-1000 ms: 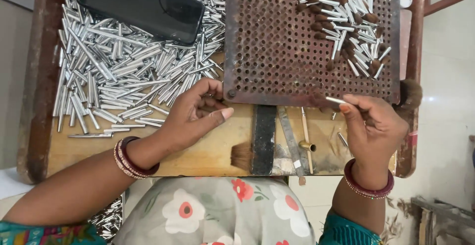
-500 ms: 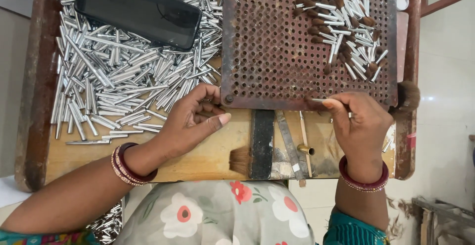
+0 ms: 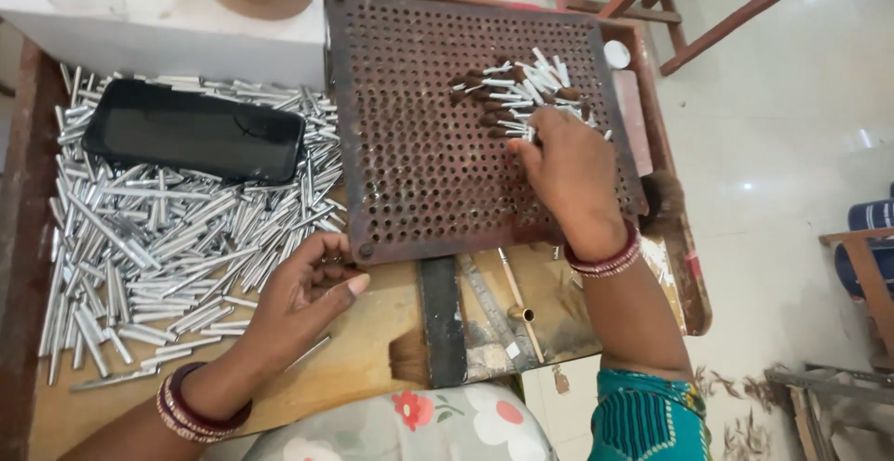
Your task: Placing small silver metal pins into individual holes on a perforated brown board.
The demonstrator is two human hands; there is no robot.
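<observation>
Fingertips of right hand (image 3: 568, 168) down on small loose pile of short silver tubes with brown ends (image 3: 517, 88), lying at far right of rust-brown perforated metal plate (image 3: 419, 144). Knuckles arched, fingers drawn together over near edge of pile; pinching a tube or merely touching, impossible to tell, since back of hand hides the tips.

Left hand (image 3: 303, 298) resting on pale wooden board (image 3: 372, 368) just at near left corner of plate, fingers loosely curled toward palm, thumb out along the side; anything held inside not visible.

Probably best done slowly: take one tube at a time from edge of pile rather than from the middle, keep it upright over a hole, avoid sweeping the rest toward plate's right rim. Worth bracing the plate corner with left hand against sliding.

Around: large heap of long silver metal tubes (image 3: 168, 237) spread over left half of board, some touching plate's left edge. Black flat phone (image 3: 196, 130) lying on top of heap, near white box (image 3: 140, 23) behind. Black-handled brush (image 3: 438, 326) and thin rod with brass collar (image 3: 517, 298) on board just below plate, between the two arms. Small white round cap (image 3: 616, 53) at plate's far right corner, close to pile. Right wrist crossing plate's near right edge, close to rod and brush.
</observation>
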